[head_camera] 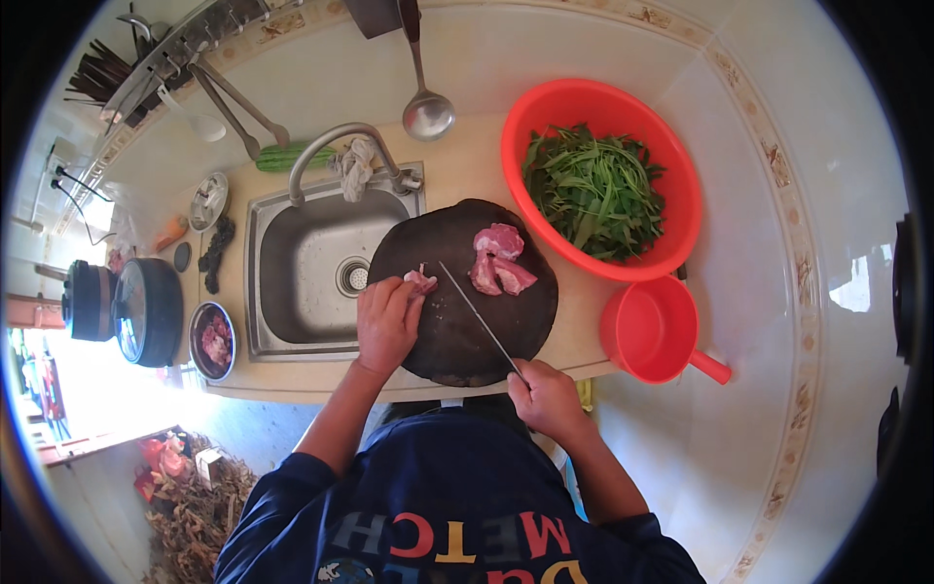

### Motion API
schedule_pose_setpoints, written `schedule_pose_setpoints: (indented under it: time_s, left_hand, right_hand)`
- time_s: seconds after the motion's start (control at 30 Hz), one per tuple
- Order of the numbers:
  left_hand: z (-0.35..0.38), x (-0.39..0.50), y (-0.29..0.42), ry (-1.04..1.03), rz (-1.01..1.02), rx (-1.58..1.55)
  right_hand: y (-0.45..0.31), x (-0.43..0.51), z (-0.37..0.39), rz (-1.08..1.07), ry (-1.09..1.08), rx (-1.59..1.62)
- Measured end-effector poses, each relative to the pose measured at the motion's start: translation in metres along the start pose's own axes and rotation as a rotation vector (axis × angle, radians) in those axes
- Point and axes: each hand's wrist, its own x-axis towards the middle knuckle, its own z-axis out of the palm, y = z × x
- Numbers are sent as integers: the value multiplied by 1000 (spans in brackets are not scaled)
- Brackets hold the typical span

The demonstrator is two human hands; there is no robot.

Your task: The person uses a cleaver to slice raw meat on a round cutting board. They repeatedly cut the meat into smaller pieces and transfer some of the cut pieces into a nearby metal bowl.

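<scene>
A dark round chopping board (503, 343) lies across the right side of the sink and the counter. At its left edge my left hand (389, 321) pinches a small piece of raw meat (421, 282) against the board. My right hand (547, 394) grips the handle of a kitchen knife (478, 315) at the board's front edge. Its thin blade, seen nearly edge-on, slants up and left, with the tip just right of the small piece. Larger chunks of raw meat (499, 252) rest on the board's far right. Tiny scraps lie by the blade.
Behind the board on the right stands a red basin (682, 226) of leafy greens (595, 190), with a red dipper (649, 336) before it. A steel sink (314, 292) with a faucet (343, 131) is at left. Beyond it are a metal bowl of meat (217, 343) and a dark pot (157, 312).
</scene>
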Motion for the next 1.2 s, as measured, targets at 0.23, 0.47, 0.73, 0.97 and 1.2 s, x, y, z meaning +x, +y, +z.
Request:
schedule_pose_setpoints:
  time_s: [0.23,0.47,0.73,0.97,1.2]
  left_hand:
    - [30,2,-6,8,98,-6]
    - [27,-22,14,0,128,69]
    - [11,-29,29,175,22,-26]
    - [43,-34,10,133,-133,-35]
    - [42,-33,29,91,0,-6]
  right_hand:
    - [-16,18,0,-80,-46,-152]
    - [-12,6,-5,-125,-118,-292]
    - [5,-4,-17,-169,-110,-274]
    - [13,3,-17,-250,-51,-247]
    - [20,-1,-12,-174,-170,-370]
